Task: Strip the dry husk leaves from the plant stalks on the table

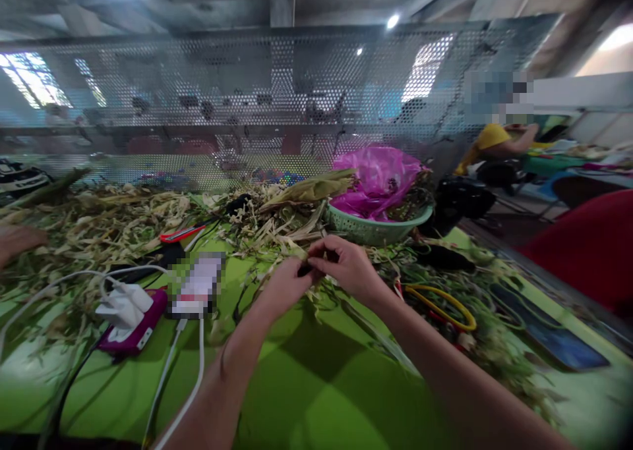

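Note:
Over the green table (316,391), my left hand (287,282) and my right hand (346,265) meet with fingers pinched together. Between and just behind the fingertips shows a pale piece of dried corn husk (297,250), mostly hidden by the fingers. Thin shreds hang under the hands. Behind them lies a heap of dry husk strips (291,223) with a large folded husk (309,190) on top. A light green plastic basket (376,231) holding a magenta plastic bag (378,180) stands just beyond my right hand.
Left of my arms lie a phone (198,288) with white cables, a purple power strip (138,331) with white plugs, and a red cutter (182,233). On the right are a yellow loop (452,305) and a dark phone (554,335). Another person's hand (20,242) rests far left; a perforated metal screen (237,107) stands behind.

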### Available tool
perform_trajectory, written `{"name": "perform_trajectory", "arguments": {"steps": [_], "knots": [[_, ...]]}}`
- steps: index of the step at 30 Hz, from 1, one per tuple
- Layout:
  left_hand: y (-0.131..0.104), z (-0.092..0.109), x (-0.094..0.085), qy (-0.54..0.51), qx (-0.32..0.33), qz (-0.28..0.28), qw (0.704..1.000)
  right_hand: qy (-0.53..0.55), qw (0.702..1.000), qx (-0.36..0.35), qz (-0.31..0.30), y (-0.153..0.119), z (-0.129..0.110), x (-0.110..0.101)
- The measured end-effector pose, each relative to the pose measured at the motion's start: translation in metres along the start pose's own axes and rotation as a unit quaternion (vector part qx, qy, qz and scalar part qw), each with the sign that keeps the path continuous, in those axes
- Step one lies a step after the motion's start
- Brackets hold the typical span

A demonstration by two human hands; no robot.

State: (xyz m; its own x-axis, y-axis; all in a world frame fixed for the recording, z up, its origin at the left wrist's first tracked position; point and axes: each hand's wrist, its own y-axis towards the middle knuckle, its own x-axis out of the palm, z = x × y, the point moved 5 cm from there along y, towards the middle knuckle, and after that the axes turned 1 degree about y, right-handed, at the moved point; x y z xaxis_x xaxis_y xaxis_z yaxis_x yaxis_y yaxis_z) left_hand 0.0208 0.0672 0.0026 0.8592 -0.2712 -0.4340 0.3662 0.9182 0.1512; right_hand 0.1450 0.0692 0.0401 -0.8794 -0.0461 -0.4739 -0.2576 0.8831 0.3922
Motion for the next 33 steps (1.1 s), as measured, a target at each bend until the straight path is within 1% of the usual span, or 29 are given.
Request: {"name": "perform_trajectory", "arguments": {"steps": [3, 9, 12, 16, 19, 21, 22, 24, 25, 27, 30, 33], "knots": [[-0.002, 0.002, 0.003, -0.041, 0.001, -0.020, 0.999, 0.044, 0.998, 0.033, 0.011, 0.000, 0.007, 0.002], [-0.006, 0.006, 0.005, -0.162, 0.008, -0.016, 0.987, 0.143, 0.986, 0.089, 0.019, 0.000, 0.010, 0.007], [-0.007, 0.006, 0.007, -0.193, 0.010, -0.018, 0.981, 0.147, 0.984, 0.091, 0.035, -0.001, 0.012, 0.008], [-0.007, 0.006, 0.008, -0.191, 0.020, -0.022, 0.981, 0.137, 0.986, 0.080, 0.052, -0.001, 0.013, 0.009], [-0.007, 0.006, 0.009, -0.208, 0.004, -0.029, 0.978, 0.117, 0.988, 0.076, 0.062, -0.001, 0.010, 0.007], [-0.006, 0.004, 0.008, -0.264, -0.025, -0.016, 0.964, 0.105, 0.989, 0.064, 0.085, -0.002, 0.006, 0.001], [-0.006, 0.002, 0.006, -0.307, -0.045, 0.002, 0.951, 0.105, 0.988, 0.056, 0.102, -0.002, 0.003, -0.002], [-0.006, -0.003, 0.001, -0.404, -0.082, 0.055, 0.910, 0.106, 0.985, 0.042, 0.127, -0.002, -0.001, -0.008], [-0.006, -0.006, -0.003, -0.444, -0.092, 0.080, 0.888, 0.101, 0.986, 0.041, 0.124, -0.002, -0.003, -0.009], [-0.005, -0.008, -0.008, -0.492, -0.093, 0.108, 0.859, 0.092, 0.991, 0.049, 0.083, -0.001, -0.002, -0.005], [-0.003, -0.005, -0.011, -0.515, -0.086, 0.096, 0.848, 0.129, 0.988, 0.082, -0.004, -0.001, 0.005, 0.008], [-0.004, -0.004, -0.010, -0.522, -0.106, 0.097, 0.840, 0.197, 0.974, 0.112, -0.029, -0.001, 0.013, 0.016]]}}
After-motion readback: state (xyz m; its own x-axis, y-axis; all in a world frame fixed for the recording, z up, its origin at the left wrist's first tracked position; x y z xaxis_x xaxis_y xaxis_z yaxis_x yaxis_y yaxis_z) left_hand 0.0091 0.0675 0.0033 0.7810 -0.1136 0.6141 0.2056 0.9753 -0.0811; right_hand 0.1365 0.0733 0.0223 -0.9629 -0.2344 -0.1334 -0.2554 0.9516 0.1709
